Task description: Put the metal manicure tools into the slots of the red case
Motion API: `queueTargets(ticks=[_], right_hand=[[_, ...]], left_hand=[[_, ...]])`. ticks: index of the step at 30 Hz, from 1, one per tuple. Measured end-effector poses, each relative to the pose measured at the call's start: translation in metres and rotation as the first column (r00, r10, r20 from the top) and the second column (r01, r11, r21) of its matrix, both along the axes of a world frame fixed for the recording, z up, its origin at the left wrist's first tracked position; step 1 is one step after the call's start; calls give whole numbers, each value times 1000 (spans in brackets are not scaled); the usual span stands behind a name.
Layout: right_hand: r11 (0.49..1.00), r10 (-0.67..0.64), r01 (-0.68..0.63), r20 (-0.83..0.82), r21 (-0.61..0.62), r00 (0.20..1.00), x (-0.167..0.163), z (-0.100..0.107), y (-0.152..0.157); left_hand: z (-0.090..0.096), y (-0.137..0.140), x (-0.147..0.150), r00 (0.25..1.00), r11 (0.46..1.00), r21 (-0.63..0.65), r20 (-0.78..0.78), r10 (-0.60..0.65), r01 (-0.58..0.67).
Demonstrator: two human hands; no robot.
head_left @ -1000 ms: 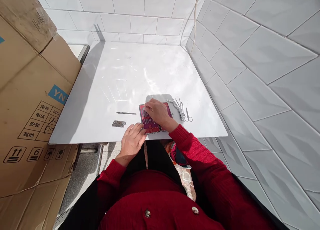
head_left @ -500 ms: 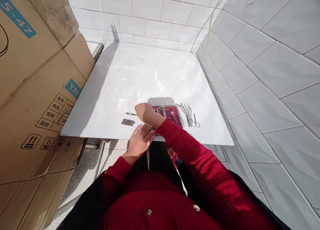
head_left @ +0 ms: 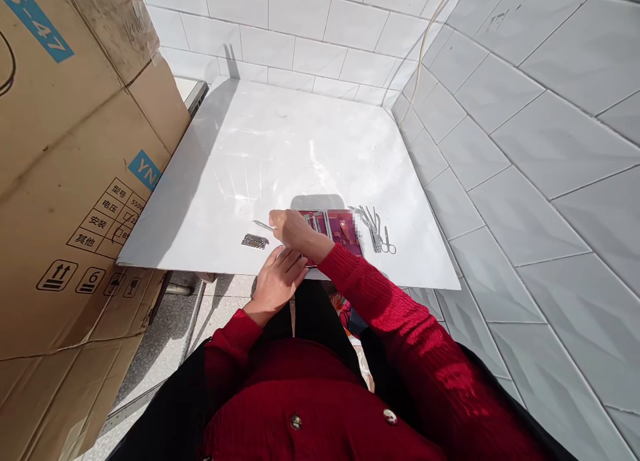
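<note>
My right hand (head_left: 290, 228) is closed, its fingertips pinching a slim pointed metal manicure tool (head_left: 262, 225) that sticks out to the left, slightly tilted. Just below it, my left hand (head_left: 281, 274) has its fingers stretched out over the near left corner of an open manicure case (head_left: 353, 249). The case has a dark red lining and metal tools in its left half, partly hidden by my right hand and forearm. Left of my hands lie small silvery nail clippers (head_left: 255, 241). Small scissors (head_left: 387, 242) and several slim metal tools (head_left: 371, 223) lie right of the case.
The case lies near the front edge of a white tabletop (head_left: 300, 141). Tall cardboard boxes (head_left: 90, 134) stand along the left side. White tiled walls (head_left: 500, 134) close off the back and right, with a thin cable (head_left: 423, 54) in the corner.
The slim tool now tilts more, its left tip higher than before. My hands have hardly moved over the case. The whole view has shifted slightly.
</note>
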State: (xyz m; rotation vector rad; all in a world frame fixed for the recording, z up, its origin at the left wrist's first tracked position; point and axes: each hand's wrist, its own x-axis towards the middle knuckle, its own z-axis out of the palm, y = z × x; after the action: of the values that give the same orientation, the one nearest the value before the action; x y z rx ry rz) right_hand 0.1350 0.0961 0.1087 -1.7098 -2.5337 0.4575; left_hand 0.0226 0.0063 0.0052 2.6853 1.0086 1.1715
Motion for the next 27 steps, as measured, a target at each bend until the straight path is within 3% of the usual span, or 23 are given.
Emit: queueTargets(ticks=[3, 6, 10, 13, 19, 27], right_hand=[[996, -92, 83, -305, -42, 948, 27, -1, 3], [955, -288, 173, -614, -240, 735, 70, -9, 4], [880, -472, 276, -777, -387, 416, 121, -26, 3], [868, -481, 295, -824, -399, 300, 137, -37, 4], [866, -486, 316, -801, -388, 348, 137, -42, 11], [903, -428, 288, -724, -319, 540, 135, -34, 7]], left_hand=[[1, 0, 0, 1000, 998, 53, -2, 23, -23], [2, 1, -1, 999, 997, 76, -29, 26, -24], [1, 3, -2, 998, 997, 74, -55, 21, -17], [1, 4, -3, 995, 996, 81, -94, 34, -26], [3, 4, -4, 997, 999, 46, -79, 25, -22], [7, 5, -5, 995, 995, 94, -96, 28, -19]])
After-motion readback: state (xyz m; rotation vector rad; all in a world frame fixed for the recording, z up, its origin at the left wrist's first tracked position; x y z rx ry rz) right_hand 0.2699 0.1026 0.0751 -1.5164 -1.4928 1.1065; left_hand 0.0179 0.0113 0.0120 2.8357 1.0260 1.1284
